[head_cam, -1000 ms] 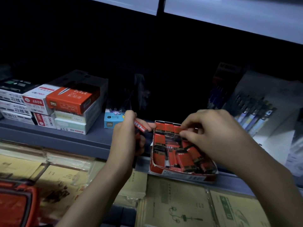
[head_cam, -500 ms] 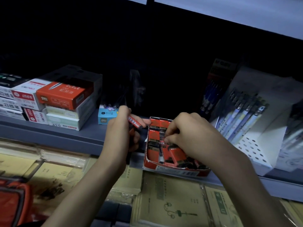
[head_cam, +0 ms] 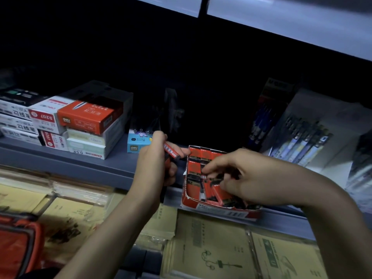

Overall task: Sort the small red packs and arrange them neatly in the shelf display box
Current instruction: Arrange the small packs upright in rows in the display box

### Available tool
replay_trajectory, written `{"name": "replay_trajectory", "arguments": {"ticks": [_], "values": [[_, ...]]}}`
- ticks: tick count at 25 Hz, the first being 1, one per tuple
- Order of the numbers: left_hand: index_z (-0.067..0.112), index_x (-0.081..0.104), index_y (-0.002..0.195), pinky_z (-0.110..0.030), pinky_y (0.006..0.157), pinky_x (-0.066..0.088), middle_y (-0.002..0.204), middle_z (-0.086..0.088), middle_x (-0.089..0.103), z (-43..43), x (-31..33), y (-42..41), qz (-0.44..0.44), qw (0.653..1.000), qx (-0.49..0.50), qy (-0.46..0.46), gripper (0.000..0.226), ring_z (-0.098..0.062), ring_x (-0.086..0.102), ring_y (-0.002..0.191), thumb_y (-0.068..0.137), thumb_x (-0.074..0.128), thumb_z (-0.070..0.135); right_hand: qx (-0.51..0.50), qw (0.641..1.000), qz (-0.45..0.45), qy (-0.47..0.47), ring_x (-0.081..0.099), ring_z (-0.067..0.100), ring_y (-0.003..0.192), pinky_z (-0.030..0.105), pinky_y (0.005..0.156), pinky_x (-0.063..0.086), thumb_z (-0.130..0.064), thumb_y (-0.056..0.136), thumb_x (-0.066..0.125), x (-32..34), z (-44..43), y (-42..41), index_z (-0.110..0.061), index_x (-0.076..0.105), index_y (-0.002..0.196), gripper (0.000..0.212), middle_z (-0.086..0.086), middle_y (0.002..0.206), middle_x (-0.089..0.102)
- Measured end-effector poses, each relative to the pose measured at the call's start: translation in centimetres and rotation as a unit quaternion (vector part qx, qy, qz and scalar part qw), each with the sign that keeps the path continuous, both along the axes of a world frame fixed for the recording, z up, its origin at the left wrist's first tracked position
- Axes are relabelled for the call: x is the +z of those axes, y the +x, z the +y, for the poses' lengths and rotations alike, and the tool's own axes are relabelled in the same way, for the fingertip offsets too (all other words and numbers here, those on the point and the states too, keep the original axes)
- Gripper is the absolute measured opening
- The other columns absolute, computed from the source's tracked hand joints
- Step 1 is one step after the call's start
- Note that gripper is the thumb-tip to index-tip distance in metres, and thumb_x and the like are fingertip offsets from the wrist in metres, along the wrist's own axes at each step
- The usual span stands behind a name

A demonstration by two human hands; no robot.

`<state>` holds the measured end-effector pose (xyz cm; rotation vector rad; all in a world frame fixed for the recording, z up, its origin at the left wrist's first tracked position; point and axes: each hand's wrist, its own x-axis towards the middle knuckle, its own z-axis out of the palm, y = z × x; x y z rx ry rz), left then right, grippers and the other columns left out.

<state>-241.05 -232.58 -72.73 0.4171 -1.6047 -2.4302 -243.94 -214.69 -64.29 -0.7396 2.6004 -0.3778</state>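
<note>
Nearest you, tan notebooks [head_cam: 211,248] lie on the lower shelf. Your left hand [head_cam: 155,164] grips small red packs [head_cam: 171,153], just left of the display box [head_cam: 221,211] at the upper shelf's front edge. Your right hand [head_cam: 247,178] curls into the box among more packs [head_cam: 196,168]; you cannot tell whether it pinches one. Far left sit stacked boxes [head_cam: 86,119].

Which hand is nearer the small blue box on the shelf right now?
Left. The left hand, gripping red packs, is right beside the blue box. The right hand is farther off, reaching into the red display box.
</note>
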Motion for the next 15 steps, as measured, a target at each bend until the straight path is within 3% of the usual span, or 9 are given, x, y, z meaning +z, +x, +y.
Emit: {"name": "replay_trajectory", "arguments": {"ticks": [2,4,8,11,13,15], "values": [[0.021,0.067,0.048,-0.021,0.043,0.026,0.109,-0.030,0.073,0.0,0.0,0.1,0.005,1.000,-0.002,-0.005,0.064,-0.010,0.036,0.044,0.101,0.036,0.036,0.010,1.000,-0.018,0.008,0.062,0.001,0.090,0.024,0.079,0.054,-0.031,0.090,0.072,0.2,0.4,0.3,-0.043,0.061,0.123,0.036,-0.018,0.107,0.063],[0.022,0.067,0.047,-0.021,0.043,0.026,0.109,-0.033,0.071,0.0,0.0,0.1,0.005,1.000,0.000,-0.010,0.064,-0.010,0.036,0.044,0.101,0.036,0.036,0.016,1.000,-0.025,0.003,0.058,0.002,0.097,0.022,0.084,0.051,-0.038,0.084,0.079,0.2,0.4,0.3,-0.043,0.060,0.122,0.042,-0.020,0.111,0.061],[0.020,0.065,0.054,-0.023,0.042,0.027,0.113,-0.042,0.063,0.1,-0.2,0.1,0.001,1.000,0.006,-0.018,0.058,-0.010,0.036,0.044,0.101,0.038,0.039,0.007,0.999,-0.029,-0.030,0.059,-0.006,0.085,0.015,0.072,0.048,-0.036,0.078,0.086,0.2,0.5,-0.2,-0.037,0.064,0.124,0.051,-0.016,0.110,0.060],[0.016,0.059,0.062,-0.022,0.042,0.029,0.109,-0.037,0.068,0.2,-0.3,0.0,-0.001,1.000,0.010,-0.025,0.050,-0.011,0.038,0.044,0.102,0.038,0.039,0.005,0.998,-0.037,-0.053,0.054,-0.011,0.059,0.009,0.055,0.040,-0.035,0.075,0.089,0.0,0.7,-0.7,-0.027,0.071,0.116,0.045,-0.015,0.082,0.055],[0.015,0.058,0.062,-0.022,0.043,0.028,0.105,-0.027,0.075,0.2,-0.4,0.0,0.001,1.000,0.010,-0.025,0.050,-0.011,0.038,0.044,0.102,0.037,0.038,0.008,0.997,-0.030,-0.069,0.051,-0.005,0.060,0.013,0.058,0.039,-0.036,0.074,0.090,-0.3,0.8,-1.0,-0.026,0.073,0.108,0.039,-0.016,0.075,0.052],[0.015,0.058,0.062,-0.022,0.043,0.027,0.105,-0.024,0.077,0.3,-0.3,0.0,0.003,1.000,0.008,-0.025,0.050,-0.011,0.037,0.045,0.102,0.037,0.037,-0.001,0.995,-0.030,-0.092,0.052,-0.001,0.067,0.019,0.064,0.044,-0.034,0.072,0.091,-0.6,1.0,-1.1,-0.030,0.072,0.106,0.038,-0.015,0.085,0.059]]}}
